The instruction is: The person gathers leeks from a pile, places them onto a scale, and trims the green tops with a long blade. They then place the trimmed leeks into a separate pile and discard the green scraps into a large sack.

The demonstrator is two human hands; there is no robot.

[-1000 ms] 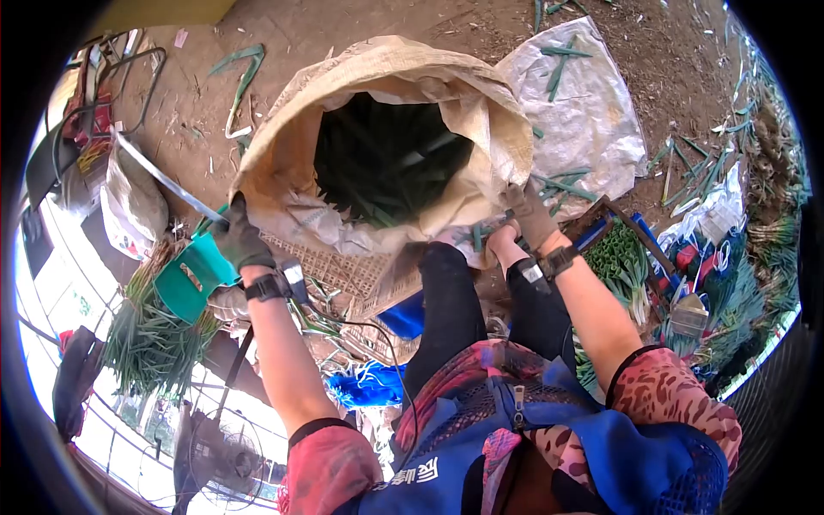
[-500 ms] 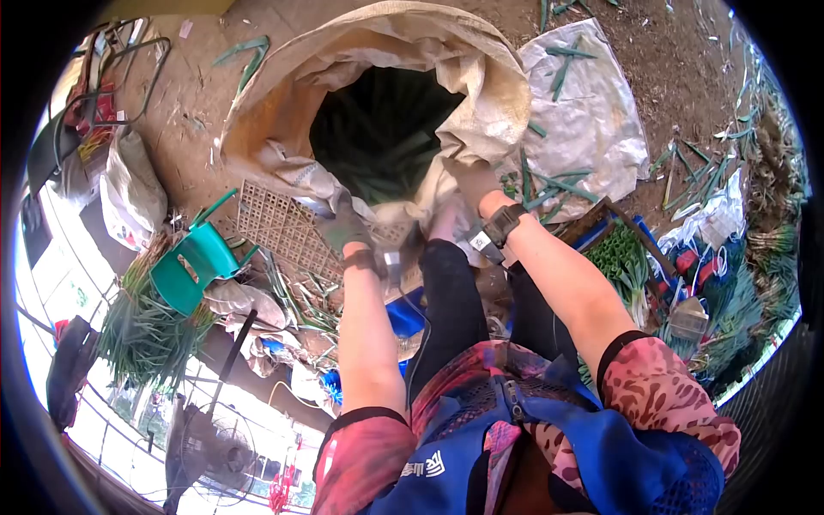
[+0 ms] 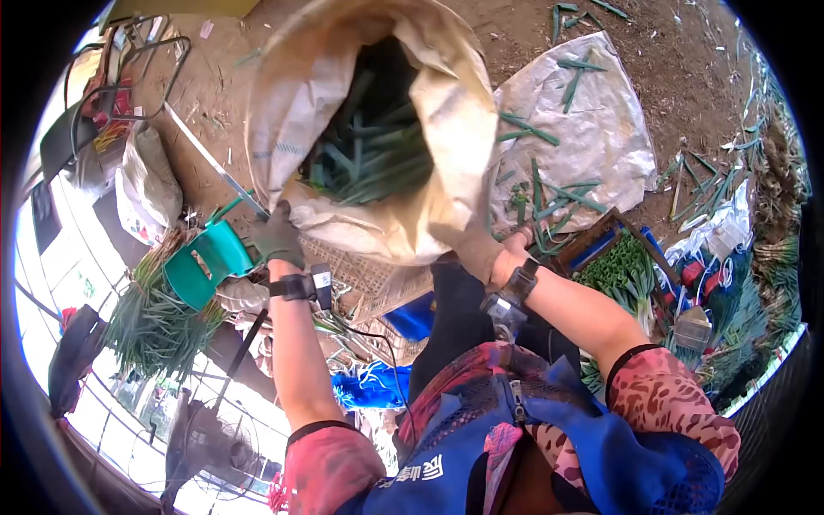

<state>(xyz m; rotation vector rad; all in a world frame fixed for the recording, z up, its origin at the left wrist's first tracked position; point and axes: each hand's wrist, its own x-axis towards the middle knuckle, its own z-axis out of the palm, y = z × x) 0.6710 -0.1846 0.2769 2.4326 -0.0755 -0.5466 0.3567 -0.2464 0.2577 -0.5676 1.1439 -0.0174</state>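
- Left hand, gloved: grip closed tight on the lower left edge of the sack, left of frame centre.
- Right hand, gloved: grip clenched on the sack's cloth at its lower right.
- The sack is at upper centre, tilted, its mouth open, full of green leaves.
- Under it is a lattice crate, with a green stool just left.
- Dirt floor; a white sheet at upper right, strewn with leaf scraps.
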